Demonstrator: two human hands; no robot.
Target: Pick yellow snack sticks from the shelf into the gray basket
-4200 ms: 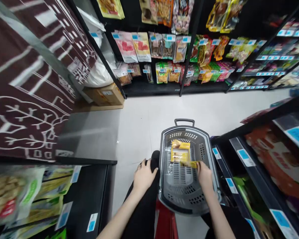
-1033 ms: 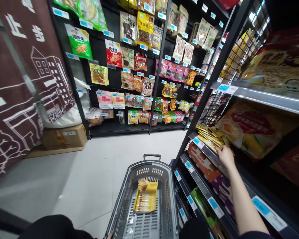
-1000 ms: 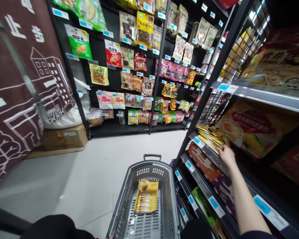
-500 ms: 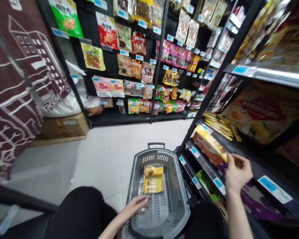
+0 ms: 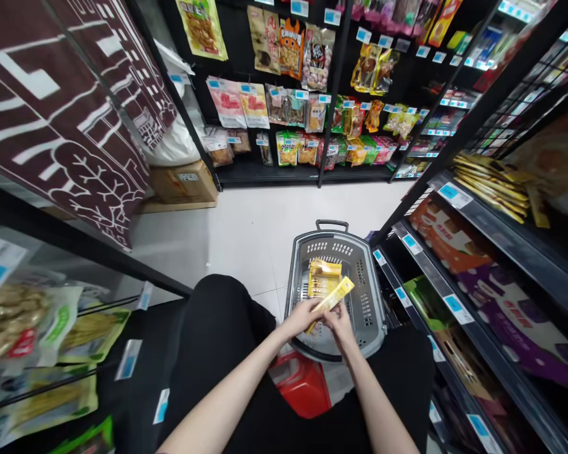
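Between my two hands is a slim yellow snack packet (image 5: 337,295), held above the near part of a grey shopping basket (image 5: 366,328). My left hand (image 5: 304,317) pinches its lower left end. My right hand (image 5: 339,321) has its fingers closed on the packet's lower edge. Inside the basket, farther off, lies a yellow pack (image 5: 325,272) with several strips showing in it. The lower tip of the packet pokes out between the hands.
On the right shelf lies a pile of similar yellow packets (image 5: 495,186), above boxes in orange and purple (image 5: 525,315). A red plastic stool (image 5: 303,384) is under me. Bagged snacks hang on the left rack (image 5: 71,328) and the far rack. A cardboard box (image 5: 184,183) stands by the curtain.
My right hand has brought the yellow packet from the shelf edge to above the basket. My left hand has closed on it too. The view has shifted down and left.
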